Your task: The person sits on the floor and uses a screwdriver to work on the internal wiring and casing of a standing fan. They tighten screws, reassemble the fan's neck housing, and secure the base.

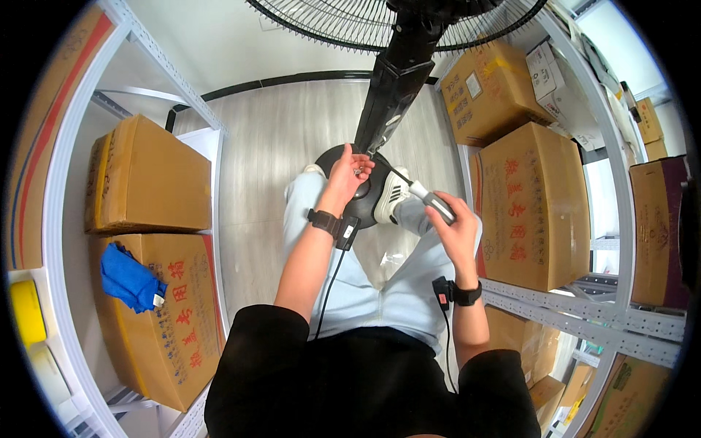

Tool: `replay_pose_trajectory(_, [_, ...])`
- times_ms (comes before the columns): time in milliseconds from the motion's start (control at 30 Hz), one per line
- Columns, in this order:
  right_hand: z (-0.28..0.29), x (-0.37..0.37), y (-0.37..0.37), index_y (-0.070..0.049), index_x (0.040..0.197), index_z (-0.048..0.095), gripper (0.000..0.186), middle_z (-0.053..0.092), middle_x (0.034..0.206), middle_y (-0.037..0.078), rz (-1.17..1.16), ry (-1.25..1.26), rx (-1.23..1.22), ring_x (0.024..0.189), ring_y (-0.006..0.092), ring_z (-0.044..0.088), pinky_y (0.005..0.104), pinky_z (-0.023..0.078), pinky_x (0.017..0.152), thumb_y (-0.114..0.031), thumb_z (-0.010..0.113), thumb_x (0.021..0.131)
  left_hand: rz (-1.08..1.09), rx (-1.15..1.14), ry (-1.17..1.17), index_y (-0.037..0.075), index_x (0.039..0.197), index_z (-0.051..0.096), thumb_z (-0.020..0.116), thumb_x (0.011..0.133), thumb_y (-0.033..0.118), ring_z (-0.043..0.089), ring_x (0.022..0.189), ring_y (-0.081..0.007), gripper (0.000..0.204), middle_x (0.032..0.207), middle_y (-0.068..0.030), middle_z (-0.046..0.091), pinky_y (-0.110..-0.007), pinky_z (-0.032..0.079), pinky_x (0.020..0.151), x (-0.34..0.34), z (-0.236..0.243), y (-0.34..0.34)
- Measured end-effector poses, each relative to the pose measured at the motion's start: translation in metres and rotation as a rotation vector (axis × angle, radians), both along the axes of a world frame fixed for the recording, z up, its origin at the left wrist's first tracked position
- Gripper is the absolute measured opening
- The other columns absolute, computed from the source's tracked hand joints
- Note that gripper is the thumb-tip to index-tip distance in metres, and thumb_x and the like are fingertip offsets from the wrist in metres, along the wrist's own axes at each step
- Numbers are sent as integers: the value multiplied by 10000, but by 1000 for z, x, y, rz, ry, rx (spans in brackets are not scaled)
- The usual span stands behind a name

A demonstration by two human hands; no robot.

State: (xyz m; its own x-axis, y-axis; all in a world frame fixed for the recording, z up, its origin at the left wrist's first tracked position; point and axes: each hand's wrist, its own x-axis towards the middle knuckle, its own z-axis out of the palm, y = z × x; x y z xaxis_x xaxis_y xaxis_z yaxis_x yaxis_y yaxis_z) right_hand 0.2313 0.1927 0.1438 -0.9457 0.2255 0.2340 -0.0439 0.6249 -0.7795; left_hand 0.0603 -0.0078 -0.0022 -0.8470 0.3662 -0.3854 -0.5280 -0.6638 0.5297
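Observation:
A black standing fan has its column [392, 87] rising in front of me from a round black base [374, 198] on the floor between my feet. My right hand [458, 232] is wrapped round the grey-and-white handle of a screwdriver [431, 200]. The dark shaft slants up and left, its tip close to the lower part of the column. Beside that spot is my left hand [346, 175], palm turned inward and fingers curled. Something small and shiny shows at its fingers, too small to name. Both wrists wear black bands with cabled devices.
The fan's wire guard [321, 22] hangs overhead at the far side. Metal shelves with cardboard boxes stand close on the left [157, 179] and right [537, 208]. A blue cloth [131, 277] lies on a left box. My shoe [393, 196] rests beside the base.

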Motion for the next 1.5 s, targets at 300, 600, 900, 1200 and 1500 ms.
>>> replay_pose_trajectory(300, [100,6,15,8,1130,680,325,686,1025,93,-151,304,-50,953,163,631,283,482,857,-50,760,821,325,-519,248,34,1012,659,582,990,248,358,500,-23,228,620,69,461,-232,249,432,-21,32,1])
replay_pose_trajectory(600, [125,-23,6,-16,1117,690,309,696,989,91,-133,379,137,882,166,643,274,498,795,-74,769,824,362,-842,992,76,1354,567,787,818,454,382,506,-28,692,578,61,462,-239,316,485,-51,196,-1])
replay_pose_trajectory(900, [130,-34,-3,-26,1108,690,301,693,969,95,-118,403,188,858,175,652,285,508,774,-84,772,824,331,-1389,1077,118,1269,614,807,632,649,712,778,-234,851,872,-73,734,-341,544,715,-55,218,9])
replay_pose_trajectory(1200, [135,-42,-18,-24,1106,684,301,694,974,107,-86,452,267,855,197,665,294,516,764,-104,775,830,157,-1307,985,117,1109,682,786,672,620,713,889,-282,674,932,-90,743,-374,543,763,-51,226,5])
replay_pose_trajectory(1500, [156,-43,-26,-61,1183,617,385,683,844,108,-175,31,123,766,193,641,289,505,752,-158,768,842,213,-1242,978,99,1007,710,813,675,574,716,825,-212,588,881,-65,742,-328,540,743,-51,220,3])
